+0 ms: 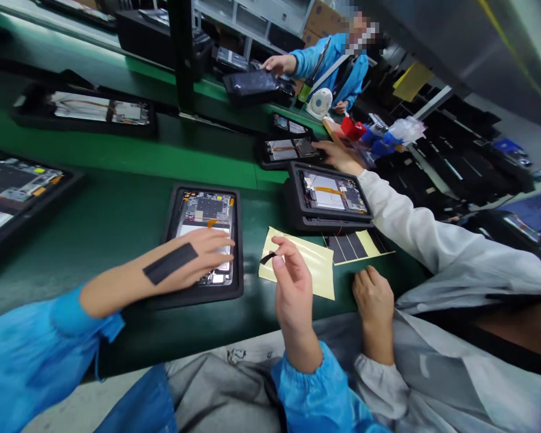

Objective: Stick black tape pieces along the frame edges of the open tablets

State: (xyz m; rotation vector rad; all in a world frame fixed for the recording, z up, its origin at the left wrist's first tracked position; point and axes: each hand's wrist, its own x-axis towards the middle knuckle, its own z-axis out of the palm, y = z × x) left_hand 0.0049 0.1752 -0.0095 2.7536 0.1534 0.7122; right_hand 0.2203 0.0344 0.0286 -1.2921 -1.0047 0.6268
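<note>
My left hand [193, 258] lies with fingers stretched out over an opened tablet [207, 207], whose circuit board and battery show. The tablet sits in a black foam tray [238, 252]. A black tape strip [170, 263] is stuck across the back of my left hand. To the right, my right hand [293, 273] is raised with thumb and forefinger pinching a small piece of black tape [267, 258]. Below and behind it lies a yellow backing sheet [315, 264] on the green bench.
Beside me a co-worker in a white sleeve [401, 213] reaches to another opened device [288, 149]; their other hand [373, 297] rests nearby. Stacked foam trays [297, 207] stand right of centre. More trayed devices [101, 111] lie left. Across the bench, a person in blue [318, 57] holds a tray.
</note>
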